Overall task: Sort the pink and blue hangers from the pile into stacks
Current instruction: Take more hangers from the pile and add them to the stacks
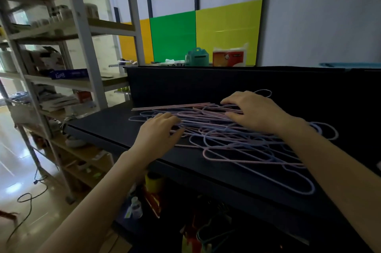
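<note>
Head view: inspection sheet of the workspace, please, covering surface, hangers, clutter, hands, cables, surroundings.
Surface: black table, flat.
Job's things: pink and blue hangers tangled in one pile; no separate stacks seen.
Clutter: teal box and tissue pack on ledge behind; bottle below table.
Hands: left hand on pile's left edge, grip unclear; right hand spread on top.
Cables: black cable loops across floor.
Surroundings: metal shelving left; coloured panels behind.

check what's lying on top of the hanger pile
Both hands rest on the hanger pile: the left hand at its left side, the right hand farther back. The hangers beneath the palms are covered, so their colours cannot be told.
</note>
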Available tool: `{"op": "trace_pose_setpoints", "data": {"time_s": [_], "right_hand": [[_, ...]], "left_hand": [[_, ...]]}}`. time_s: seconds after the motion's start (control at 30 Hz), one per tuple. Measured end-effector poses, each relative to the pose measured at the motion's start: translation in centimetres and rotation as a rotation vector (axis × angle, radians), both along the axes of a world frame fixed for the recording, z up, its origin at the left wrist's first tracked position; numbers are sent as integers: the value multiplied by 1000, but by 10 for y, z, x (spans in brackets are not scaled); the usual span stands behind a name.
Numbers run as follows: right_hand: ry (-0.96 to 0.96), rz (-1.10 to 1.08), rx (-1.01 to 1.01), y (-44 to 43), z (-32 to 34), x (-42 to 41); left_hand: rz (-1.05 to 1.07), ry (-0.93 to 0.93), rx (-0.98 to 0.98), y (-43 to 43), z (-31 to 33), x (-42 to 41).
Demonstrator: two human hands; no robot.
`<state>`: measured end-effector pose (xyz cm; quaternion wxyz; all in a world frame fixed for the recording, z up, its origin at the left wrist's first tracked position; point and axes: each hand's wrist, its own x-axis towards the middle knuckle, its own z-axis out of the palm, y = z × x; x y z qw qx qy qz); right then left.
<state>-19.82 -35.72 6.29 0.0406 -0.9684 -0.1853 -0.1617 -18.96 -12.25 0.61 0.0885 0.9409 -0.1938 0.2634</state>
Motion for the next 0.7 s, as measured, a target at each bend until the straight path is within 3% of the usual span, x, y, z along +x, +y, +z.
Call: {"op": "trace_pose_setpoints", "data": {"time_s": [0.43, 0.7], "right_hand": [[192, -67, -180, 67, 27, 146], [221, -173, -144, 80, 29, 183]], "left_hand": [[30, -25, 5, 93, 9, 121], [75, 358, -5, 117, 15, 214]]}}
